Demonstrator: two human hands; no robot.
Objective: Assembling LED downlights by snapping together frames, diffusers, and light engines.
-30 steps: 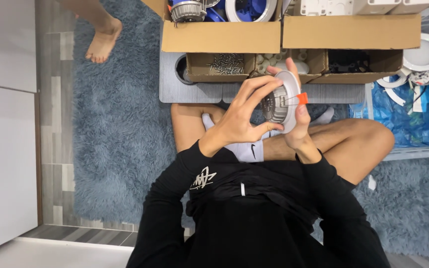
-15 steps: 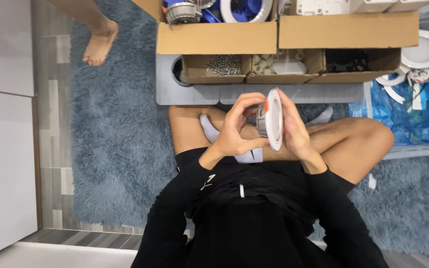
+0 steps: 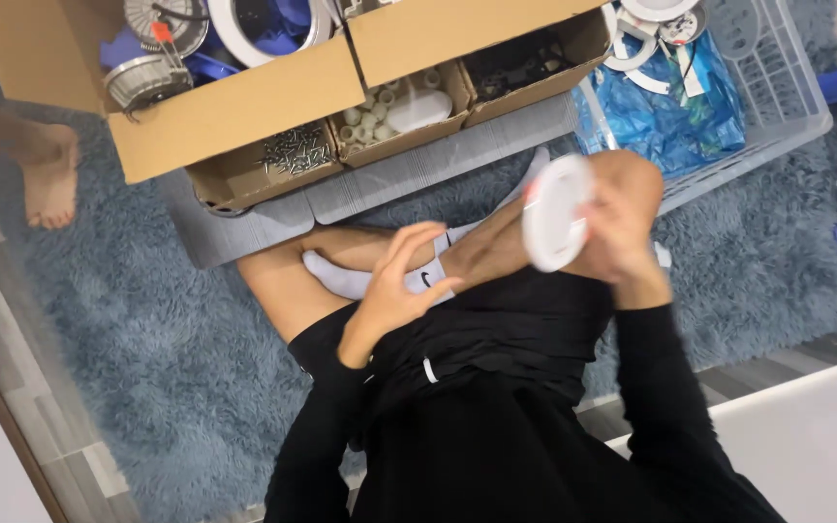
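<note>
Left of the lap, the left hand has let go and hangs open and empty over the sock. Right of it, the right hand alone now grips the white disc, carried off toward the basket.

Motion blur softened the white round fixture and the right hand gripping it, whose fingertips were hidden behind its rim, while the top edge cut off the big cardboard box and the white basket, and the left edge cropped someone's bare foot.
</note>
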